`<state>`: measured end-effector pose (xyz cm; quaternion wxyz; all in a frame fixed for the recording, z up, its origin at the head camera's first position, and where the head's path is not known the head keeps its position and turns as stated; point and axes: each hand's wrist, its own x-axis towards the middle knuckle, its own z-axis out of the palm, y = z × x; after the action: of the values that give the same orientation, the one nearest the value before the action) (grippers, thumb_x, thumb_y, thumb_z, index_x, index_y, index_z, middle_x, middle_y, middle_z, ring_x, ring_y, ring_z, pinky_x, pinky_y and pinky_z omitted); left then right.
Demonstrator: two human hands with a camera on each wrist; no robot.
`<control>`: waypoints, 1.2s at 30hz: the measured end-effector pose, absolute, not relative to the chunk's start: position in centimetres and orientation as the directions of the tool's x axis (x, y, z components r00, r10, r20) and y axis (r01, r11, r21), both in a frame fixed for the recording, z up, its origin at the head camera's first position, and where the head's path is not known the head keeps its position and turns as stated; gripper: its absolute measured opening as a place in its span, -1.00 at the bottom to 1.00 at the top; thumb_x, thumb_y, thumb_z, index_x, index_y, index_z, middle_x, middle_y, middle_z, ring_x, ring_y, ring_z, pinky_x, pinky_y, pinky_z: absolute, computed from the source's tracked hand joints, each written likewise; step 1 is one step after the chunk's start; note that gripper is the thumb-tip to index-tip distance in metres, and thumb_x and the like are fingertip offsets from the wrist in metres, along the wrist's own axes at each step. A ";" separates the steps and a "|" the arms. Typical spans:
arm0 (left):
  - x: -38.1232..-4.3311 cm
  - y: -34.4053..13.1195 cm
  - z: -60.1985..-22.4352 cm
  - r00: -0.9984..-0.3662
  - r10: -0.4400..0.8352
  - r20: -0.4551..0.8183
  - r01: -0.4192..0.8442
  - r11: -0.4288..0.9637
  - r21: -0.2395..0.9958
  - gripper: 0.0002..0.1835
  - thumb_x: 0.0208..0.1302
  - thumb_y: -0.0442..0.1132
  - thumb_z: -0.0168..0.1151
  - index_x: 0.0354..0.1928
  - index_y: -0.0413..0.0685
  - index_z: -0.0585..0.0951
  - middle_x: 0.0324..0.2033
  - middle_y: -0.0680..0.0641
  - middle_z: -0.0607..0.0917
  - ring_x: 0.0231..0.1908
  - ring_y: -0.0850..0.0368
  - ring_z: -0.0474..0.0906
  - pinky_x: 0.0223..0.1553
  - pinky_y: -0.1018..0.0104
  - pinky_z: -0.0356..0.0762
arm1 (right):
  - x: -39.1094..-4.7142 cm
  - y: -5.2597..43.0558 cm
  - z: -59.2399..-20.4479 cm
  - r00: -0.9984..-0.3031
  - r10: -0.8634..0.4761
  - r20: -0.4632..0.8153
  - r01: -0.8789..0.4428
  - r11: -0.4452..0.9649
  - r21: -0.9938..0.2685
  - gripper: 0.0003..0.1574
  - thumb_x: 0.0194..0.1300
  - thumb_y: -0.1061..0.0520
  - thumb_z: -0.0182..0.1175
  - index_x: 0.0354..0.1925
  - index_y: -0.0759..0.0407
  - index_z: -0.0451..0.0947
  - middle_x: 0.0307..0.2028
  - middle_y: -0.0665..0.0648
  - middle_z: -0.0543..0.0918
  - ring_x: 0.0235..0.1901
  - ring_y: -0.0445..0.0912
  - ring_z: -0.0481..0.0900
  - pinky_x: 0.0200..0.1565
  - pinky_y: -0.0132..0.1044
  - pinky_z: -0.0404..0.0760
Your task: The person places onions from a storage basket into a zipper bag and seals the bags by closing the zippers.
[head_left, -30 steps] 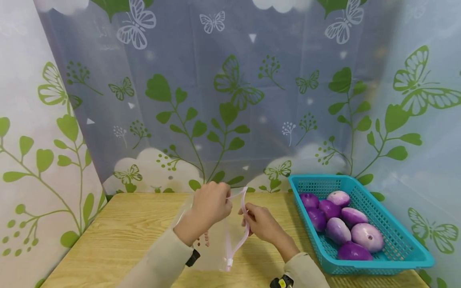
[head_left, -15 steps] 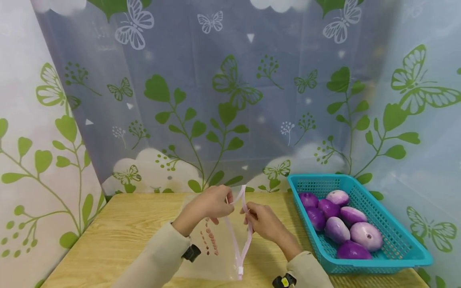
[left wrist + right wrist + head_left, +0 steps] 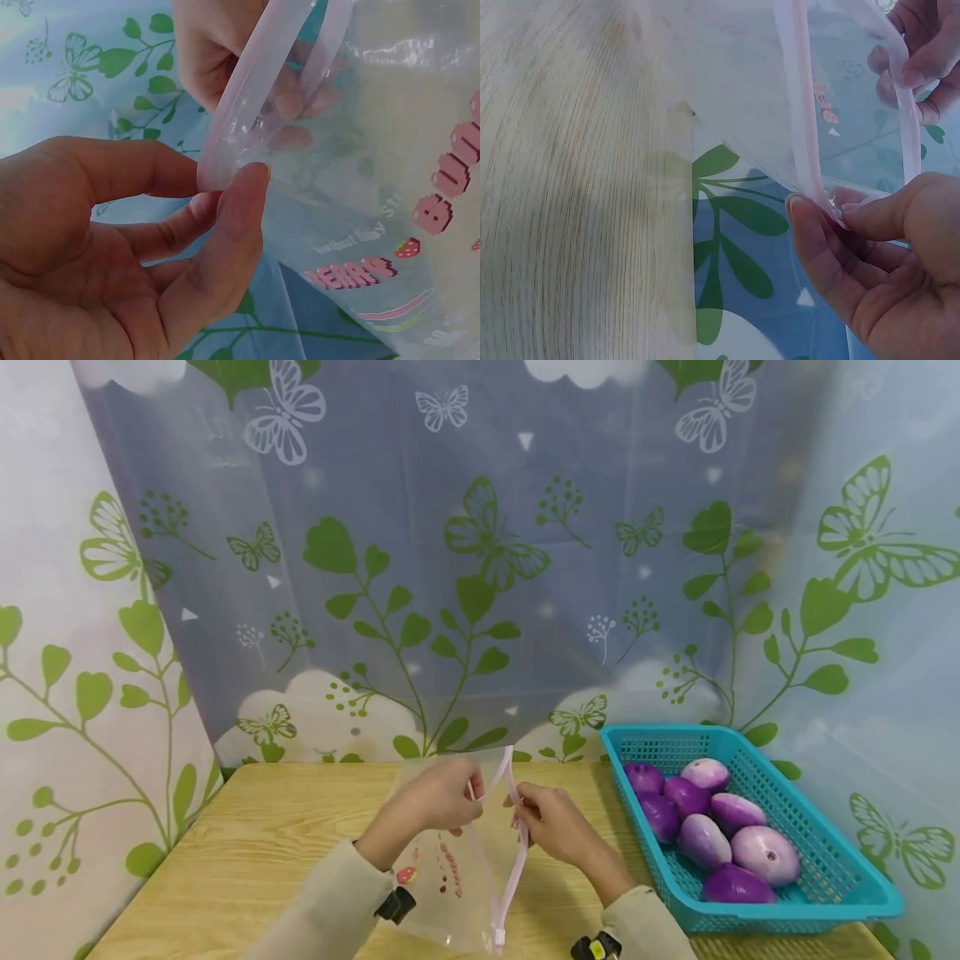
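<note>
A clear zipper bag [image 3: 471, 906] with a pink slider rim and pink printed letters hangs between both hands, its mouth spread apart. My left hand [image 3: 442, 797] pinches one side of the rim between thumb and forefinger, as the left wrist view shows on the bag's pink strip [image 3: 240, 112]. On the opposite side, my right hand [image 3: 558, 827] pinches the other strip with thumb and fingers; in the right wrist view this right hand [image 3: 885, 262] grips the rim's edge. The slider [image 3: 499, 937] sits at the rim's lower end. No contents show inside the bag.
A turquoise plastic basket [image 3: 832, 906] stands on the right of the wooden table [image 3: 277, 827]. It holds several purple and pale purple onions [image 3: 763, 853]. A butterfly-and-leaf printed curtain [image 3: 420, 610] hangs behind the table and along both sides.
The bag's mouth has widened and its lower end has dropped slightly towards me. My left hand has turned and lowered a little, so more of the print shows. Basket and onions stay put.
</note>
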<state>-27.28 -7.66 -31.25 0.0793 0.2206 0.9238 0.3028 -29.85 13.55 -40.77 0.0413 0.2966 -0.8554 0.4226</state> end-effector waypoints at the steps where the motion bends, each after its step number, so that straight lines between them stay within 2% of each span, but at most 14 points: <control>1: -27.3 -7.6 -31.4 -0.890 0.455 -0.007 0.361 0.714 0.600 -0.94 0.30 -0.42 0.21 -0.25 -0.18 0.53 -0.46 -0.08 0.60 -0.59 0.08 0.65 -0.55 0.32 0.63 | -29.9 13.5 -40.8 -0.819 -0.474 0.323 -0.544 0.465 -0.698 -0.80 0.53 0.38 0.03 -0.08 0.32 0.60 -0.42 0.16 0.68 -0.56 -0.22 0.63 -0.52 -0.48 0.69; 4: -27.3 -7.4 -31.9 -0.892 0.451 0.023 0.374 0.711 0.596 -0.94 0.31 -0.42 0.18 -0.25 -0.16 0.50 -0.54 -0.05 0.58 -0.61 0.12 0.61 -0.59 0.35 0.52 | -29.8 13.5 -40.7 -0.817 -0.480 0.320 -0.544 0.457 -0.703 -0.80 0.53 0.39 0.02 -0.08 0.33 0.60 -0.41 0.19 0.69 -0.56 -0.21 0.63 -0.52 -0.47 0.69; 8: -27.5 -7.1 -32.4 -0.901 0.426 0.083 0.393 0.719 0.574 -0.92 0.29 -0.42 0.07 -0.33 -0.11 0.47 -0.61 0.01 0.45 -0.63 0.17 0.38 -0.59 0.38 0.27 | -29.8 13.5 -40.6 -0.822 -0.477 0.312 -0.534 0.454 -0.713 -0.80 0.52 0.40 0.02 -0.09 0.33 0.60 -0.40 0.23 0.69 -0.56 -0.20 0.64 -0.52 -0.35 0.75; 10: -27.5 -6.9 -32.6 -0.904 0.410 0.122 0.402 0.714 0.574 -0.91 0.27 -0.43 0.05 -0.35 -0.10 0.45 -0.60 0.03 0.39 -0.61 0.16 0.28 -0.57 0.38 0.21 | -29.8 13.5 -40.6 -0.823 -0.474 0.312 -0.533 0.455 -0.714 -0.80 0.52 0.39 0.03 -0.08 0.33 0.60 -0.39 0.27 0.69 -0.56 -0.20 0.63 -0.50 -0.26 0.77; 12: -27.7 -6.8 -32.7 -0.907 0.394 0.151 0.404 0.708 0.580 -0.92 0.25 -0.43 0.04 -0.35 -0.10 0.45 -0.59 0.03 0.37 -0.60 0.16 0.25 -0.57 0.38 0.20 | -29.9 13.6 -40.6 -0.821 -0.475 0.318 -0.538 0.454 -0.710 -0.81 0.53 0.39 0.03 -0.08 0.34 0.60 -0.38 0.32 0.69 -0.56 -0.21 0.63 -0.50 -0.27 0.77; 14: -27.8 -6.8 -32.8 -0.909 0.386 0.159 0.400 0.694 0.599 -0.94 0.26 -0.43 0.05 -0.31 -0.12 0.45 -0.58 0.02 0.41 -0.60 0.17 0.33 -0.57 0.38 0.25 | -29.9 13.6 -40.7 -0.817 -0.476 0.324 -0.544 0.453 -0.706 -0.81 0.53 0.39 0.03 -0.08 0.35 0.60 -0.36 0.36 0.69 -0.56 -0.22 0.62 -0.51 -0.34 0.75; 17: -27.9 -6.9 -32.8 -0.910 0.391 0.140 0.382 0.654 0.653 -0.94 0.29 -0.43 0.07 -0.25 -0.15 0.47 -0.53 -0.03 0.49 -0.59 0.17 0.48 -0.58 0.37 0.45 | -30.0 13.8 -40.8 -0.815 -0.476 0.330 -0.549 0.455 -0.701 -0.81 0.52 0.40 0.03 -0.09 0.36 0.60 -0.38 0.35 0.69 -0.56 -0.25 0.62 -0.53 -0.46 0.69; 22: -27.8 -7.3 -32.3 -0.912 0.400 0.086 0.322 0.574 0.753 -0.91 0.35 -0.44 0.11 -0.14 -0.21 0.50 -0.38 -0.15 0.58 -0.55 0.09 0.60 -0.48 0.25 0.75 | -30.2 14.1 -40.9 -0.816 -0.468 0.337 -0.551 0.459 -0.697 -0.81 0.48 0.44 0.04 -0.12 0.36 0.60 -0.42 0.30 0.68 -0.57 -0.26 0.61 -0.53 -0.29 0.75; 24: -27.8 -7.4 -32.3 -0.909 0.413 0.060 0.301 0.550 0.779 -0.87 0.36 -0.45 0.13 -0.09 -0.23 0.51 -0.32 -0.18 0.59 -0.52 0.06 0.62 -0.46 0.21 0.78 | -30.2 14.2 -40.8 -0.815 -0.469 0.340 -0.553 0.454 -0.699 -0.80 0.47 0.45 0.04 -0.13 0.36 0.60 -0.43 0.32 0.68 -0.57 -0.25 0.62 -0.53 -0.26 0.76; 27: -27.9 -7.6 -32.5 -0.900 0.435 0.013 0.256 0.505 0.824 -0.85 0.39 -0.46 0.14 -0.04 -0.23 0.53 -0.28 -0.20 0.58 -0.47 0.03 0.63 -0.43 0.19 0.81 | -30.1 14.1 -40.7 -0.813 -0.477 0.334 -0.553 0.451 -0.700 -0.79 0.47 0.46 0.03 -0.13 0.36 0.60 -0.41 0.35 0.68 -0.55 -0.21 0.65 -0.51 -0.30 0.76; 31: -28.1 -7.9 -33.0 -0.889 0.456 -0.027 0.198 0.437 0.877 -0.93 0.45 -0.44 0.15 -0.09 -0.24 0.53 -0.31 -0.17 0.55 -0.44 0.05 0.62 -0.36 0.12 0.84 | -29.9 14.1 -40.5 -0.809 -0.488 0.328 -0.555 0.448 -0.701 -0.79 0.47 0.45 0.02 -0.12 0.36 0.60 -0.40 0.35 0.68 -0.52 -0.18 0.68 -0.47 -0.28 0.79; 36: -28.1 -8.6 -33.2 -0.870 0.492 -0.030 0.183 0.379 0.907 -0.96 0.48 -0.41 0.15 -0.16 -0.27 0.51 -0.33 -0.15 0.54 -0.40 0.07 0.61 -0.29 0.07 0.85 | -29.9 14.3 -40.4 -0.812 -0.485 0.324 -0.548 0.443 -0.710 -0.80 0.47 0.46 0.02 -0.14 0.36 0.60 -0.42 0.32 0.68 -0.52 -0.16 0.68 -0.48 -0.25 0.79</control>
<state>-28.13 -8.63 -33.24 0.1493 0.2069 0.8169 0.5174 -29.89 14.25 -40.36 0.0365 0.3041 -0.8486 0.4313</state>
